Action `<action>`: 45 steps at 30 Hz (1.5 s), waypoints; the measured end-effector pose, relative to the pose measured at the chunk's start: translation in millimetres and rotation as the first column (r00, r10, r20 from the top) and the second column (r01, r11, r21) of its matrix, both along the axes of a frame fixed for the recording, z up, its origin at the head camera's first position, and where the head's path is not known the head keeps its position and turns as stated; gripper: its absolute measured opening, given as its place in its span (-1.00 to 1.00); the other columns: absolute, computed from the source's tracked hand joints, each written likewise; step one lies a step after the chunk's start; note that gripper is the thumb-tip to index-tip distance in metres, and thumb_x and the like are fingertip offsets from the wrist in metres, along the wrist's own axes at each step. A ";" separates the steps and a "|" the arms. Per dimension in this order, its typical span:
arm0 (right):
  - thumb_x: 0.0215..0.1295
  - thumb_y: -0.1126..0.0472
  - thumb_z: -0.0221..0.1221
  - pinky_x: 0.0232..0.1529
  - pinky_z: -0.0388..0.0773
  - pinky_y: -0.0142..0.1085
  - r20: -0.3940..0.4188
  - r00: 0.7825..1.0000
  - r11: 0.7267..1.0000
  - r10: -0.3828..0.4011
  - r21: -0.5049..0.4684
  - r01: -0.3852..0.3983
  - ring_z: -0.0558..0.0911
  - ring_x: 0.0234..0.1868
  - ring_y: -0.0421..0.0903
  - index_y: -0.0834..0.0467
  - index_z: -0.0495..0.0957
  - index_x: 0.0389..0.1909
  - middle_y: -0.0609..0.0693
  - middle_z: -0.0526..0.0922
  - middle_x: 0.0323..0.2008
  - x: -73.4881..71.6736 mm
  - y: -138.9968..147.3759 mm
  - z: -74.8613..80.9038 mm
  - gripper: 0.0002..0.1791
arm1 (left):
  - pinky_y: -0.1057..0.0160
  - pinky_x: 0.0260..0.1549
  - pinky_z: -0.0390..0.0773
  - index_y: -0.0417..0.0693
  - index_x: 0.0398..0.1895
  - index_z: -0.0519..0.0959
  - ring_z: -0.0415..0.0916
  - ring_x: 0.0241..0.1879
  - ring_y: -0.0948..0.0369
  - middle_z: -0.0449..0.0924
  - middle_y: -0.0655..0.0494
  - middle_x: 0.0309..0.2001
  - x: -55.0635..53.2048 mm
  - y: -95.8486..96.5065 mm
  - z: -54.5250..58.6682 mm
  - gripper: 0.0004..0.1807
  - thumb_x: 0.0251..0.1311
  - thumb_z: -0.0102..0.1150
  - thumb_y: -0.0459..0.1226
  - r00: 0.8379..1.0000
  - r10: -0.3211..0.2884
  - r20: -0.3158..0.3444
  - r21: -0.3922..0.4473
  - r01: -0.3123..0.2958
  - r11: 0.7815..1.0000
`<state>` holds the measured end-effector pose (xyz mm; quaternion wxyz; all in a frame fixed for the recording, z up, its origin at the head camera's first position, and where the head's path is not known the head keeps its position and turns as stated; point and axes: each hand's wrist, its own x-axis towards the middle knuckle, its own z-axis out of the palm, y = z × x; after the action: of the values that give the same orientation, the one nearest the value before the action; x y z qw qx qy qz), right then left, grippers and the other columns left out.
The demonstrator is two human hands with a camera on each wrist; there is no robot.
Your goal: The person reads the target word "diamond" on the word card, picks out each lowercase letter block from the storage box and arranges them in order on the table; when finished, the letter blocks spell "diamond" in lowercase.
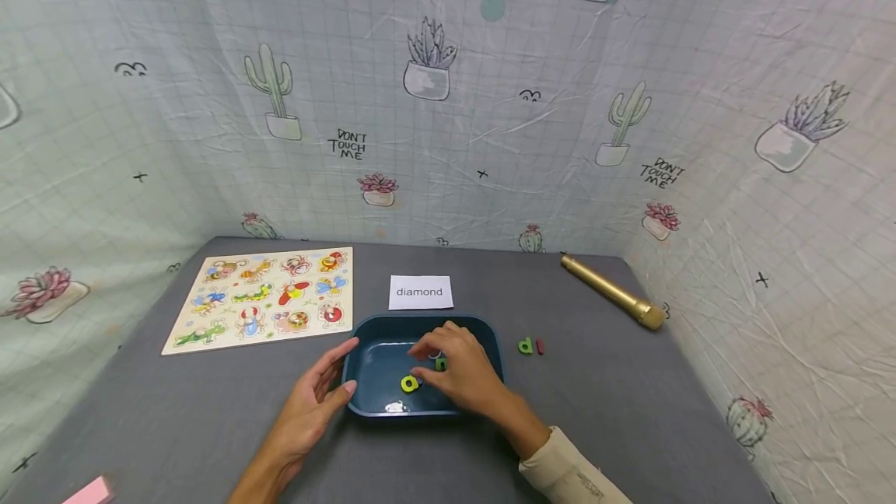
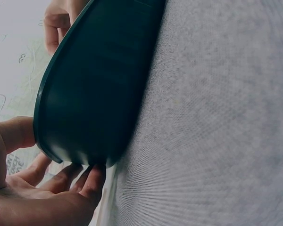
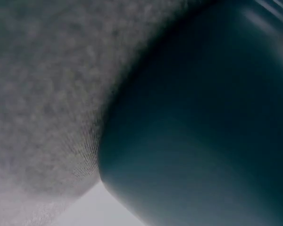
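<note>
A dark blue-green tray (image 1: 378,409) sits on the grey table. My left hand (image 1: 308,403) rests its fingertips and thumb against the tray's left edge; the left wrist view shows the spread fingers (image 2: 94,186) touching the outer wall. Over the tray's right part hovers my right hand (image 1: 462,368), thumb and forefinger apart. Near its thumb lies a yellow-green letter "a" (image 1: 409,384), and a green letter (image 1: 441,364) shows beneath the fingers. Other pieces there are partly hidden. The right wrist view shows only the tray's outside (image 3: 188,155) and grey cloth.
Behind the tray lies a card reading "diamond" (image 1: 420,292). A green letter "d" (image 1: 525,346) and a small red piece (image 1: 540,347) lie to its right. An insect picture board (image 1: 266,294) is at left, a gold microphone-shaped object (image 1: 609,290) at right, a pink block (image 1: 91,491) front left.
</note>
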<state>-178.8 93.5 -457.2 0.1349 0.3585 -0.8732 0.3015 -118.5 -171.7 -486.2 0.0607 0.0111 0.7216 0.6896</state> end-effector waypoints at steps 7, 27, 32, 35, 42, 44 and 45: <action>0.21 0.12 0.56 -0.04 0.54 -0.32 0.132 0.991 0.999 -0.012 0.043 0.006 0.60 -0.16 -0.20 0.02 0.78 -0.08 -0.17 0.78 -0.22 -6.9 -5.4 -6.3 -0.72 | -0.29 0.68 -0.18 0.09 0.64 0.25 -0.13 0.73 -0.09 0.05 0.02 0.71 0.8 0.6 -0.1 -0.33 0.53 0.17 -0.33 1.000 -0.012 0.013 0.005 0.012 1.000; 0.16 0.04 0.59 -0.19 0.43 -0.49 0.242 0.970 0.954 -0.009 0.294 -0.065 0.48 -0.16 -0.32 -0.13 0.82 -0.05 -0.24 0.76 -0.12 -11.7 -7.5 -9.4 -0.68 | -0.30 0.67 -0.17 0.11 0.63 0.26 -0.08 0.72 -0.06 0.10 0.03 0.70 0.1 -0.5 1.8 -0.32 0.52 0.19 -0.35 1.000 -0.004 0.000 -0.012 0.004 1.000; 0.17 0.07 0.58 -0.18 0.43 -0.50 0.221 0.975 0.948 0.008 0.308 -0.078 0.48 -0.16 -0.31 -0.13 0.83 -0.12 -0.24 0.76 -0.13 -11.1 -7.5 -10.2 -0.75 | -0.30 0.68 -0.18 0.11 0.64 0.26 -0.09 0.72 -0.06 0.08 0.03 0.71 -0.7 -0.6 2.4 -0.32 0.52 0.19 -0.34 1.000 -0.006 0.014 -0.014 0.006 1.000; 0.17 0.08 0.58 -0.18 0.43 -0.50 0.218 0.976 0.946 0.009 0.315 -0.079 0.48 -0.16 -0.31 -0.13 0.83 -0.16 -0.25 0.75 -0.16 -10.8 -7.4 -10.9 -0.78 | -0.31 0.68 -0.19 0.11 0.64 0.25 -0.10 0.72 -0.07 0.08 0.02 0.71 -0.8 -0.6 2.6 -0.31 0.52 0.19 -0.34 1.000 -0.007 0.019 -0.012 0.007 1.000; 0.18 0.05 0.58 -0.21 0.39 -0.52 0.212 0.977 0.946 0.005 0.316 -0.073 0.46 -0.19 -0.34 -0.14 0.82 -0.17 -0.25 0.73 -0.22 -10.3 -7.6 -11.1 -0.79 | -0.32 0.67 -0.19 0.13 0.64 0.24 -0.11 0.72 -0.10 0.05 0.01 0.71 -0.8 -0.7 4.0 -0.31 0.52 0.20 -0.33 0.999 -0.003 0.039 -0.020 0.004 1.000; 0.19 0.04 0.57 -0.24 0.37 -0.52 0.203 0.979 0.949 -0.002 0.308 -0.062 0.44 -0.21 -0.34 -0.14 0.82 -0.16 -0.26 0.74 -0.22 -9.8 -7.9 -10.3 -0.79 | -0.31 0.68 -0.19 0.12 0.64 0.25 -0.11 0.73 -0.10 0.06 0.01 0.71 -0.6 -0.6 4.1 -0.31 0.52 0.20 -0.33 0.999 -0.003 0.035 -0.019 0.004 1.000; 0.20 0.03 0.56 -0.25 0.35 -0.53 0.196 0.981 0.951 -0.007 0.304 -0.054 0.42 -0.23 -0.34 -0.14 0.82 -0.15 -0.27 0.74 -0.22 -9.5 -8.0 -9.9 -0.79 | -0.31 0.68 -0.19 0.12 0.64 0.25 -0.11 0.73 -0.10 0.06 0.01 0.71 -0.7 -0.5 4.0 -0.31 0.52 0.20 -0.33 0.999 -0.004 0.033 -0.020 0.005 1.000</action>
<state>-188.3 85.5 -467.2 -0.0123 0.3542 -0.9141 0.1971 -119.2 -172.3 -482.1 0.0744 0.0007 0.7274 0.6822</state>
